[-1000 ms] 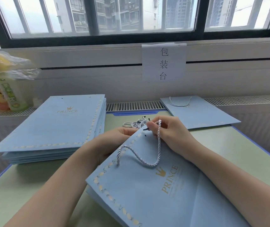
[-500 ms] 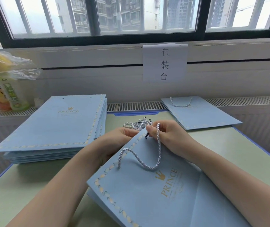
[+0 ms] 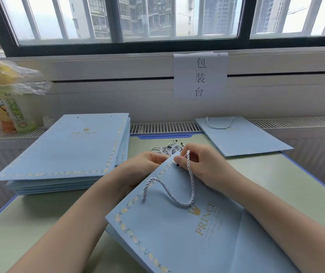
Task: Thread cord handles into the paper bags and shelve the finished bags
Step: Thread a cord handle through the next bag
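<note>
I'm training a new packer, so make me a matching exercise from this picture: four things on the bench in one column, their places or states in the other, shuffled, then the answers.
Things
1. stack of bags
2. finished bag
3. loose cords
4. drink bottles

Places or states
A. far left on the ledge, under clear plastic
B. flat at far right, handle already threaded
C. piled on the table beyond the hands
D. left of the table, holes empty

Pairs: 1-D, 2-B, 3-C, 4-A
</note>
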Action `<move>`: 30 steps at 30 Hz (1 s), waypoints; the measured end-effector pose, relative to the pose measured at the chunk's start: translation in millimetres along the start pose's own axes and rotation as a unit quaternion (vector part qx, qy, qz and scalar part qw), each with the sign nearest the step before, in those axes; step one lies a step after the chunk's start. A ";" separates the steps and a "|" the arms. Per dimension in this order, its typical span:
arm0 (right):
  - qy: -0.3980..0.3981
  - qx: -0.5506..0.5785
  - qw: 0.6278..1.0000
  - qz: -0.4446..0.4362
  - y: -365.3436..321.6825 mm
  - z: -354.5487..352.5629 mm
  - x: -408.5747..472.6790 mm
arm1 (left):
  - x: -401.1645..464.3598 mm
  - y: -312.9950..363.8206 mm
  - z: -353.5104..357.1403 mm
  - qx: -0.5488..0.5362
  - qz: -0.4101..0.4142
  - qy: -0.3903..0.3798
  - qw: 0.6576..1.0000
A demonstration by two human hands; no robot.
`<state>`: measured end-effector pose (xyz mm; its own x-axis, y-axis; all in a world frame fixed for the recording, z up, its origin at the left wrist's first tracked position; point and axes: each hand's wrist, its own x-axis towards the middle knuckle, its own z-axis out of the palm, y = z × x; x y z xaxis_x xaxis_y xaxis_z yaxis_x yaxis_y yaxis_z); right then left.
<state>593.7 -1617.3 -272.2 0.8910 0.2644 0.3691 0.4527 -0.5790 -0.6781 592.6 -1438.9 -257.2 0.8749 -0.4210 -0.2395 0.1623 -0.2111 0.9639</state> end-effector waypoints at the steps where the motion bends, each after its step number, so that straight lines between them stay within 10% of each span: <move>1: 0.002 0.004 1.000 -0.001 0.3 -0.2 0.0 | 0.0 -0.3 0.3 0.009 0.002 0.010 1.000; 14: -0.039 0.155 0.987 0.031 -7.4 -3.4 -2.2 | -0.5 3.6 5.8 0.135 -0.010 0.143 0.980; 21: 0.153 0.283 0.945 0.054 -8.5 -21.5 5.2 | -1.4 8.7 4.7 0.163 0.105 0.181 0.964; 30: 0.319 0.301 0.898 0.034 -1.8 -48.0 12.5 | -11.6 19.4 -3.7 -0.228 0.067 0.075 0.968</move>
<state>602.4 -1650.0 -235.9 0.8029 -0.3625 0.4732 0.5066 -0.0036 -0.8622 587.3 -1434.8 -235.3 0.9531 -0.2772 -0.1217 0.1969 0.2624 0.9447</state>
